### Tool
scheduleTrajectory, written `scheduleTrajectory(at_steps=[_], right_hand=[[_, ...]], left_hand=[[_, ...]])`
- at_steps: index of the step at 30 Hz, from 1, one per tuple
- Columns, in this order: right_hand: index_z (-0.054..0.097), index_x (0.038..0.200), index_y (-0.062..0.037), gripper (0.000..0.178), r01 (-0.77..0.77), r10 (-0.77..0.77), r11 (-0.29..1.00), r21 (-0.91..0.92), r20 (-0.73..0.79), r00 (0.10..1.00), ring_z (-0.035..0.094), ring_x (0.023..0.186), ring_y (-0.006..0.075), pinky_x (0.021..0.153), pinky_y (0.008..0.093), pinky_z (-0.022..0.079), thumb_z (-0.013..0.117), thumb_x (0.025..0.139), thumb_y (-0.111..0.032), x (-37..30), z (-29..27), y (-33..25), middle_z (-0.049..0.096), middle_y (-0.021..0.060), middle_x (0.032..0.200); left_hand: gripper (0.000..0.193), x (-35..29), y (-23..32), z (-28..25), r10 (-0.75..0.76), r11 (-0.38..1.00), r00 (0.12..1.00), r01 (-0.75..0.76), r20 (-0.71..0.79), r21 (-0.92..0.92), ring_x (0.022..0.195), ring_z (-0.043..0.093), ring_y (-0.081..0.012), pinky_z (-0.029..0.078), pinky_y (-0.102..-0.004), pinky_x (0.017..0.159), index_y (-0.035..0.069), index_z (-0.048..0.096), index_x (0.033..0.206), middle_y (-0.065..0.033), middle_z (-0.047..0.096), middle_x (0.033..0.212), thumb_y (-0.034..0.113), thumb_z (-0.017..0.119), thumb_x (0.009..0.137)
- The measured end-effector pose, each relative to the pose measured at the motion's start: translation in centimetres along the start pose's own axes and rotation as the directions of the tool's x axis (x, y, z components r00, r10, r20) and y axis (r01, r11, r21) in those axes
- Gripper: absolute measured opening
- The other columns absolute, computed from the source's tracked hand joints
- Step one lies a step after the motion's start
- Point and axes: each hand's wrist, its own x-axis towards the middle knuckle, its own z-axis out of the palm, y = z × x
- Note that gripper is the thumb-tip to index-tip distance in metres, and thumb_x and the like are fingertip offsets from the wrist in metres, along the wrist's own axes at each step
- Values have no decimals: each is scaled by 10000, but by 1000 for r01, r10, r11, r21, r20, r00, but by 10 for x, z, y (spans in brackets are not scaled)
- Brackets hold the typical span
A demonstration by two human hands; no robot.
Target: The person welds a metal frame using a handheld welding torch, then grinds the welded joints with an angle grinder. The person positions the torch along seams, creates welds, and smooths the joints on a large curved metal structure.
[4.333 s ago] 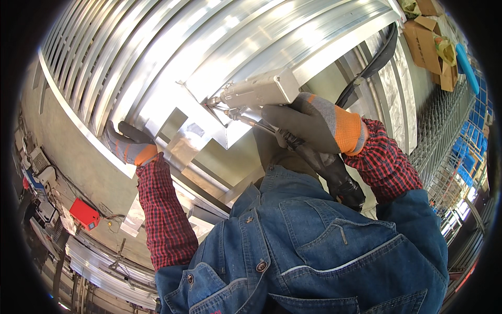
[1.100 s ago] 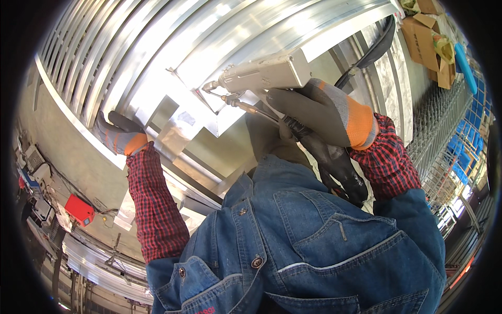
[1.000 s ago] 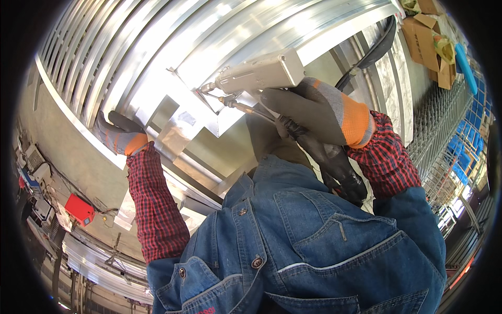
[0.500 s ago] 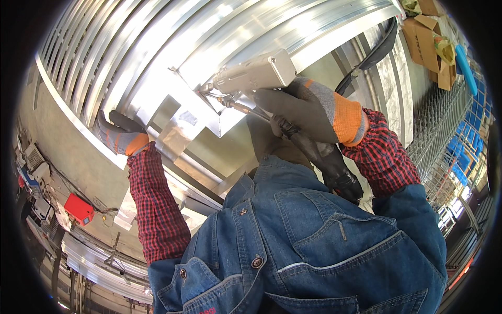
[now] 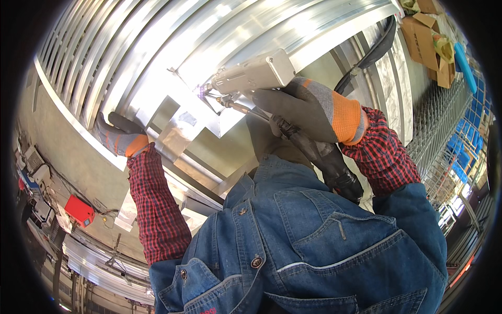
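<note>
At two o'clock, right hand (image 5: pixel 308 111) wraps torch (image 5: pixel 253 75) tightly, probably for aiming; at nine, left hand (image 5: pixel 121 135) curls against frame (image 5: pixel 155 86), hold unclear.

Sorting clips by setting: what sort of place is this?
Probably a metalworking shop: the gloved right hand grips a torch-like tool, a bright glow at its tip, by silvery metal bars; more metal lengths lie at lower left.

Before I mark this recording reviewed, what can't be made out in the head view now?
In the head view:
Right hand: most fingers' grip on the silver welding gun, hidden by the hand itself.
Nozzle: contact point, lost in glare.
Left hand: contact with metal slats, hidden by its own back.
Black sheath: onward run, behind denim overalls.
</note>
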Motion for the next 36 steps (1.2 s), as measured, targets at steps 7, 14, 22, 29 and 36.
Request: scheduleTrajectory(at_steps=[7,14,22,29,36], right_hand=[[662,1431,50,586,246,-246,969,5,37,969,699,784,145,732,318,570,588,1129,-447,-3,1,5,731,97,843],[666,1422,39,569,180,-181,983,24,37,983,690,788,141,723,323,561,586,1130,-443,1,0,7,718,79,838],[641,1440,30,554,97,-98,994,45,29,995,675,753,132,687,311,546,604,1119,-420,-7,-2,-3,713,80,846],[639,1439,32,536,119,-119,993,22,22,993,667,744,129,675,312,541,618,1113,-393,-11,-1,-2,710,81,851],[659,1417,34,528,97,-98,995,37,40,994,665,726,134,671,318,541,599,1119,-398,-16,-4,-5,708,77,822]], left_hand=[[504,0,0,0,4,1000,1000,-4,1,-13,1315,647,-436,492,-521,1138,-19,663,1428,-246,701,1397,365,516,1136],[471,-1,2,0,3,1000,1000,-3,-13,1,1291,660,-434,503,-521,1115,2,661,1440,-241,712,1377,333,542,1126],[544,0,2,-1,-15,1000,1000,15,0,-20,1314,638,-450,492,-542,1128,-12,670,1429,-261,703,1380,409,488,1137],[536,0,0,-1,17,1000,1000,-17,-4,-13,1312,635,-452,487,-553,1133,-10,674,1413,-264,695,1381,406,479,1136],[547,1,0,0,12,999,1000,-12,-16,-30,1296,634,-458,487,-563,1120,-21,680,1391,-268,701,1351,414,469,1136]])
